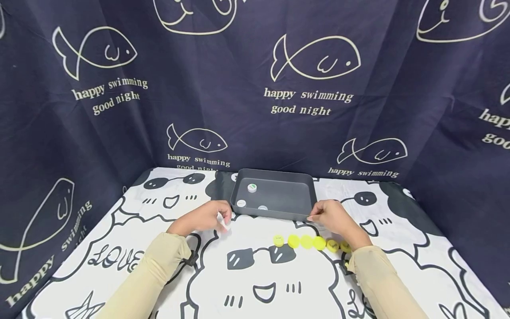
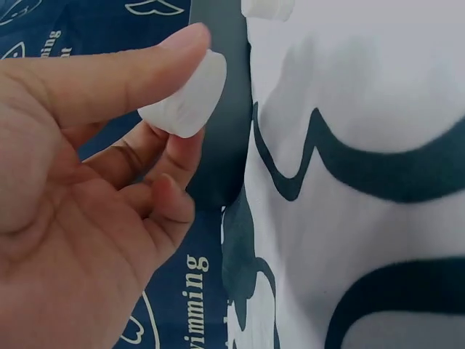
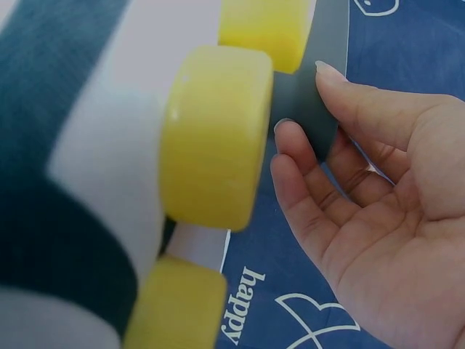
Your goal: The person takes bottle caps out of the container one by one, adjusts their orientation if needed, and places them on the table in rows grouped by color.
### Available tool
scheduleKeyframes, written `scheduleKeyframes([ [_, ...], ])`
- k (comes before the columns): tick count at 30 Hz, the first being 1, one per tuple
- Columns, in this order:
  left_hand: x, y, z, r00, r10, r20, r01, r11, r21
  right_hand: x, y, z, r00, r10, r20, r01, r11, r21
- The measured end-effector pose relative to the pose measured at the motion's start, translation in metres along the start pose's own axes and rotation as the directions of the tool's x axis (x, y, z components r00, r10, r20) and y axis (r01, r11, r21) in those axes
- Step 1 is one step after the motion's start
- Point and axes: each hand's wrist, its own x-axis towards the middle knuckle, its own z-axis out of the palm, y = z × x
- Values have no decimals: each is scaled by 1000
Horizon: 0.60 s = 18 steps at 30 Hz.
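Observation:
My left hand (image 1: 207, 216) pinches a white bottle cap (image 2: 190, 102) between thumb and fingers, just off the front left corner of a dark grey tray (image 1: 275, 215). At the tray's front right corner, my right hand (image 1: 332, 217) grips the rim, thumb on one side and fingertips on the other. Inside the tray lie a white cap with a green mark (image 1: 252, 188), a plain-looking white cap (image 1: 241, 203) and a third white cap (image 1: 262, 208) by the front wall, partly hidden. Several yellow caps (image 1: 306, 242) form a row in front of the tray, the rightmost near my right wrist.
A white cloth with black cartoon drawings (image 1: 255, 274) covers the table. Behind the tray hangs a dark blue curtain with fish prints (image 1: 247, 106), which also closes in both sides. Dark wrist straps (image 1: 192, 258) sit over beige sleeves (image 1: 159, 261).

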Motion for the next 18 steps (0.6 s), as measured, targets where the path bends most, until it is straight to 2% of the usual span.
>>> scheduleKeyframes([
  [3, 0, 1, 4, 999, 1, 54, -2, 1000, 20, 0, 0, -1, 1000, -4, 0, 4, 1000, 1],
  [6, 0, 3, 7, 996, -5, 90, -2, 997, 78, 0, 1, 0, 1000, -16, -4, 16, 1000, -4],
  [12, -2, 10, 10, 989, -62, 136, 44, 990, 132, 1, 3, 0, 1000, -16, -9, 16, 1000, -6],
  [18, -4, 5, 9, 982, -84, 169, 52, 981, 186, 1, 1, 0, 1000, -21, -12, 21, 1000, -9],
])
